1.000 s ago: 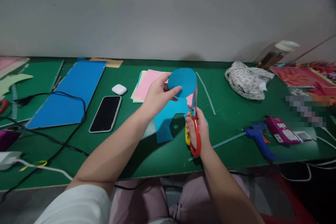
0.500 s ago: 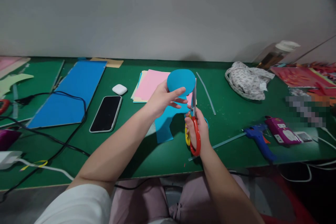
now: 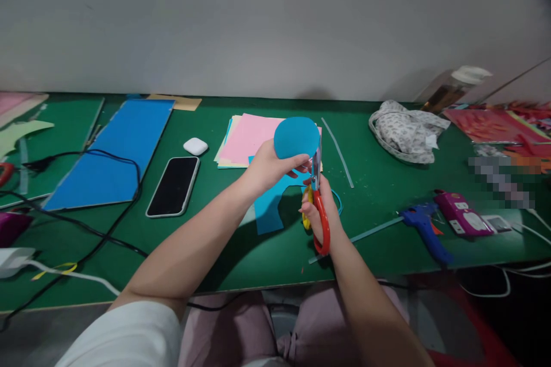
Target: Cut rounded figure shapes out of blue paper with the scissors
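1. My left hand [image 3: 267, 167] has drawn its fingers in, pinching the blue paper disc [image 3: 296, 135] nearer the table's [image 3: 379, 195] far edge, probably steadying its rim.
2. My right hand [image 3: 334, 219] grips the scissors [image 3: 318, 202] beside it.

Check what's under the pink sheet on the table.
Cream paper and turquoise paper edge out beneath the pink sheet at its left and near sides. The rest is covered; the left hand and blue disc also block the view. Sheet count: can't tell.
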`<state>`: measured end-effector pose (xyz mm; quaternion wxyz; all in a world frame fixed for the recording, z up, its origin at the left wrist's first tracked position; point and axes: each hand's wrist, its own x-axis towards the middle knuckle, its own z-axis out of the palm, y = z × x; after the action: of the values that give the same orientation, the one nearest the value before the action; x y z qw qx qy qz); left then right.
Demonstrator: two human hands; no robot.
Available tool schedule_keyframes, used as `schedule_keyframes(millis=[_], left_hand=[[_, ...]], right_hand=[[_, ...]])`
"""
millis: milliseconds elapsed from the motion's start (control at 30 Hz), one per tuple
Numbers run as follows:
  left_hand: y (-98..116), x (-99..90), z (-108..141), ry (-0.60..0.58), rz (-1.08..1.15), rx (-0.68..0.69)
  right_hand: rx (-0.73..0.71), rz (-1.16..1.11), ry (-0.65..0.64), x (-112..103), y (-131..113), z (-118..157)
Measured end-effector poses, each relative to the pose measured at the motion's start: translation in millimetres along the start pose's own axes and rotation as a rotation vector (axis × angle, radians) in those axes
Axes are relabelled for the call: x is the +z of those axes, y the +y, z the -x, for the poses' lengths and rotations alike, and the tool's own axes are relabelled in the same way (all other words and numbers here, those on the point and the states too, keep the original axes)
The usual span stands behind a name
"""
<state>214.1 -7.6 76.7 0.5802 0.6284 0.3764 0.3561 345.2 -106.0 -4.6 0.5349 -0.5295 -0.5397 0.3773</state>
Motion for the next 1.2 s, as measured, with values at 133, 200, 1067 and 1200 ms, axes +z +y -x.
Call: schedule_keyframes(millis=[133, 200, 1067, 1200], left_hand=[[1.5, 2.4, 2.0, -0.017, -0.026, -0.019], [1.6, 3.5, 2.6, -0.025, -0.041, -0.02], [-0.3, 4.8, 3.1, -0.066, 0.058, -0.131], [-1.8, 4.3, 3.0, -0.096, 0.03, -0.135]], right_hand=[[-0.019, -0.013, 0.043, 0.5, -2.1, -0.3], [-0.024, -0.027, 0.054, 0.7, -2.8, -0.6], [-0.031, 0.03, 0.091, 0.2, 2.2, -1.0], [-0.038, 0.037, 0.118, -0.5, 3.0, -1.9]])
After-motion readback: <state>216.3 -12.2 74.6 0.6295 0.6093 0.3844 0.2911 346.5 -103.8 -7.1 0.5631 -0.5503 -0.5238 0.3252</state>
